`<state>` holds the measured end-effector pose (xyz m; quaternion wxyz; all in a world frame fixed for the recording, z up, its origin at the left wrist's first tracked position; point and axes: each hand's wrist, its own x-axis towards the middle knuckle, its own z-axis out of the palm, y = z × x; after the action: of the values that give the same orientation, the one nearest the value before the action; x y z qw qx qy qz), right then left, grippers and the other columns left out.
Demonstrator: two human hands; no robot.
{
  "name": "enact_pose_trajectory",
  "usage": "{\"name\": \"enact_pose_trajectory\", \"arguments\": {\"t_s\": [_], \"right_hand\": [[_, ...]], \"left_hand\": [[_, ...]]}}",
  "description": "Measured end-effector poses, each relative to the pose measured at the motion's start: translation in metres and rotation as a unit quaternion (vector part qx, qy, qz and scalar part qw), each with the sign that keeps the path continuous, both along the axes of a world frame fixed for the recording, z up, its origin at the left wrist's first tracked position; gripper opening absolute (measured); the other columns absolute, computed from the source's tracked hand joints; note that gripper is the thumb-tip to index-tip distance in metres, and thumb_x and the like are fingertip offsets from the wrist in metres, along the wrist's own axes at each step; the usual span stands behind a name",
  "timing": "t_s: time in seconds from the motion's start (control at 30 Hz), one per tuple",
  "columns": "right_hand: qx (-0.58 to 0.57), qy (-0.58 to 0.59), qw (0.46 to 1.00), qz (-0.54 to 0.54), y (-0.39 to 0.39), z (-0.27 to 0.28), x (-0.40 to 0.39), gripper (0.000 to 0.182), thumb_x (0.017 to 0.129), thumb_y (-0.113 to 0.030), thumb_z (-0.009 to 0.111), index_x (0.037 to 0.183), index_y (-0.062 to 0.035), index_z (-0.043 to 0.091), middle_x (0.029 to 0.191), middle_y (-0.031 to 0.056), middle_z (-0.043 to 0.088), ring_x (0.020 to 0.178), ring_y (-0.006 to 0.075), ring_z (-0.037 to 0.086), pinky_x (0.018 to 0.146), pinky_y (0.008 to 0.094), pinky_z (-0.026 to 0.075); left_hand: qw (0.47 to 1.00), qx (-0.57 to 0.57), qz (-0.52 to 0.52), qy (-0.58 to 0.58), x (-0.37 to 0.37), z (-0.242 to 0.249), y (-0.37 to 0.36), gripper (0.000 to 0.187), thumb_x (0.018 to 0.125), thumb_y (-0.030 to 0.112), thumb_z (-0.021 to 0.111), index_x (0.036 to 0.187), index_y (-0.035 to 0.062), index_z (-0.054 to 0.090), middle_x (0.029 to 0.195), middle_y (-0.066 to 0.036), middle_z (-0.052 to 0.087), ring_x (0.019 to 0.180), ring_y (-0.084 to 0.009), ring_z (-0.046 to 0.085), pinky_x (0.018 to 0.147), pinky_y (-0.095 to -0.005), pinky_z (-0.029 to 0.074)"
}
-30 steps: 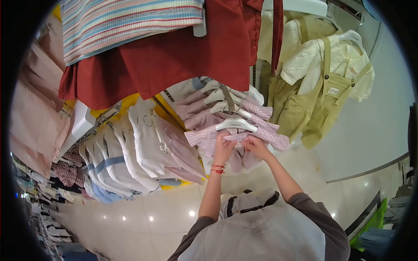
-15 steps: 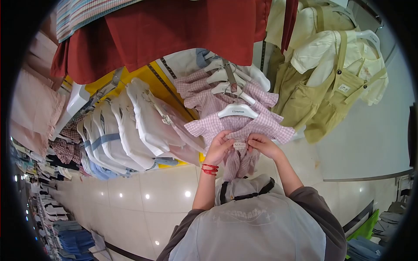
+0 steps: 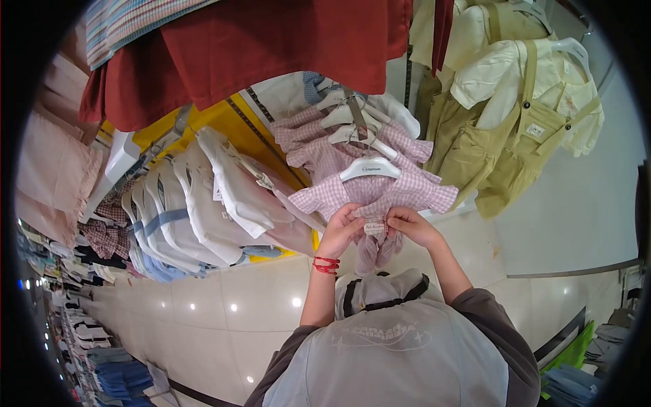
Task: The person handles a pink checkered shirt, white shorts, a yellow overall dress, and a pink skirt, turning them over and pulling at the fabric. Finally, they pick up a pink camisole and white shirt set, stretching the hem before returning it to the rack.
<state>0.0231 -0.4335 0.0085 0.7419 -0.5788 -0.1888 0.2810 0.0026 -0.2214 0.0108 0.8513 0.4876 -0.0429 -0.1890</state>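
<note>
The left hand (image 3: pixel 342 230) and the right hand (image 3: pixel 415 227) each have thumb and fingers pinched together on the cloth of the front pink gingham garment (image 3: pixel 395 195), one at either side of a small pale label (image 3: pixel 374 227) with dark lettering. The label lies in the short gap between the fingertips, facing the wearer of the camera, and a strip of gathered gingham hangs below it on the near side. Most of the garment spreads beyond the hands, its ruffled shoulders reaching out to the left and right of the grip.

Red bracelets (image 3: pixel 327 265) circle the left wrist. Just above the hands on the far side, a white hanger (image 3: pixel 370 169) carries the garment by its neckline. Behind it, matching gingham garments (image 3: pixel 303 129) hang in a row on more white hangers.

To the left hangs a row of white tops (image 3: pixel 196 216). To the right, olive overalls (image 3: pixel 505 146) hang over a cream blouse (image 3: pixel 485 81). A dark red garment (image 3: pixel 271 51) fills the far upper part. Nearest is the person's grey top (image 3: pixel 400 359), above a glossy tiled floor (image 3: pixel 261 292).
</note>
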Motion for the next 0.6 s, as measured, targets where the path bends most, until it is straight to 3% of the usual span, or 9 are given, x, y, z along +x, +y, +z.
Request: {"name": "enact_pose_trajectory", "arguments": {"t_s": [0.1, 0.13, 0.2, 0.3, 0.4, 0.5, 0.6], "right_hand": [[-0.034, -0.018, 0.999, -0.026, 0.002, 0.007, -0.001, 0.016, 0.088, -0.016, 0.049, 0.079, -0.0036, 0.053, 0.069, 0.0001, 0.053, 0.065, 0.0078, 0.05, 0.061, 0.0208, 0.04], [-0.047, -0.039, 0.997, -0.043, 0.004, 0.006, 0.0, 0.016, 0.088, -0.016, 0.049, 0.079, -0.0033, 0.053, 0.069, 0.0001, 0.053, 0.065, 0.0076, 0.049, 0.06, 0.0206, 0.039], [-0.055, -0.051, 0.996, -0.056, 0.007, 0.004, -0.002, 0.016, 0.088, -0.015, 0.049, 0.079, -0.0029, 0.053, 0.07, 0.0, 0.053, 0.065, 0.0072, 0.048, 0.06, 0.0205, 0.039], [-0.033, -0.039, 0.997, -0.051, 0.011, 0.0, -0.004, 0.015, 0.087, -0.015, 0.05, 0.079, -0.0023, 0.053, 0.071, 0.0001, 0.052, 0.065, 0.0068, 0.048, 0.06, 0.0205, 0.039], [-0.027, -0.05, 0.997, -0.057, 0.015, -0.005, -0.006, 0.015, 0.087, -0.015, 0.05, 0.08, -0.002, 0.053, 0.071, 0.0003, 0.053, 0.067, 0.0066, 0.048, 0.061, 0.0207, 0.039], [-0.043, -0.057, 0.994, -0.083, 0.016, -0.006, -0.009, 0.015, 0.087, -0.016, 0.051, 0.082, -0.0021, 0.052, 0.073, 0.0007, 0.053, 0.069, 0.0072, 0.049, 0.062, 0.0213, 0.04], [-0.027, -0.072, 0.989, -0.129, 0.021, -0.004, -0.012, 0.017, 0.084, -0.019, 0.056, 0.083, -0.0028, 0.05, 0.074, 0.0016, 0.053, 0.07, 0.0088, 0.05, 0.062, 0.0228, 0.041]], "left_hand": [[0.939, 0.179, 0.251, -0.153, -0.001, -0.002, -0.026, 0.037, 0.077, 0.01, 0.063, 0.108, 0.0012, 0.045, 0.089, -0.008, 0.051, 0.071, -0.0149, 0.052, 0.059, -0.0241, 0.042], [0.885, 0.289, 0.292, -0.217, -0.003, -0.003, -0.025, 0.039, 0.075, 0.009, 0.065, 0.108, 0.0012, 0.046, 0.092, -0.01, 0.051, 0.073, -0.0181, 0.053, 0.061, -0.0263, 0.043], [0.724, 0.49, 0.356, -0.33, -0.007, 0.002, -0.023, 0.043, 0.07, 0.009, 0.068, 0.107, 0.0013, 0.047, 0.098, -0.014, 0.05, 0.078, -0.0247, 0.055, 0.065, -0.0306, 0.045], [0.708, 0.478, 0.212, -0.475, -0.02, 0.024, -0.034, 0.043, 0.067, 0.006, 0.068, 0.106, 0.0014, 0.05, 0.096, -0.015, 0.052, 0.081, -0.0291, 0.055, 0.071, -0.0336, 0.046], [0.775, 0.447, 0.165, -0.415, -0.025, 0.013, -0.038, 0.038, 0.068, 0.004, 0.069, 0.102, 0.0008, 0.052, 0.09, -0.013, 0.057, 0.078, -0.0236, 0.058, 0.066, -0.0305, 0.047], [0.797, 0.451, 0.149, -0.374, -0.023, 0.001, -0.03, 0.033, 0.071, 0.004, 0.067, 0.101, -0.0008, 0.054, 0.078, -0.007, 0.059, 0.071, -0.0171, 0.058, 0.064, -0.026, 0.046], [0.913, 0.317, 0.174, -0.187, -0.025, -0.008, -0.026, 0.022, 0.077, 0.006, 0.064, 0.097, 0.0008, 0.056, 0.074, 0.0, 0.057, 0.063, -0.0094, 0.054, 0.058, -0.022, 0.044]]}}
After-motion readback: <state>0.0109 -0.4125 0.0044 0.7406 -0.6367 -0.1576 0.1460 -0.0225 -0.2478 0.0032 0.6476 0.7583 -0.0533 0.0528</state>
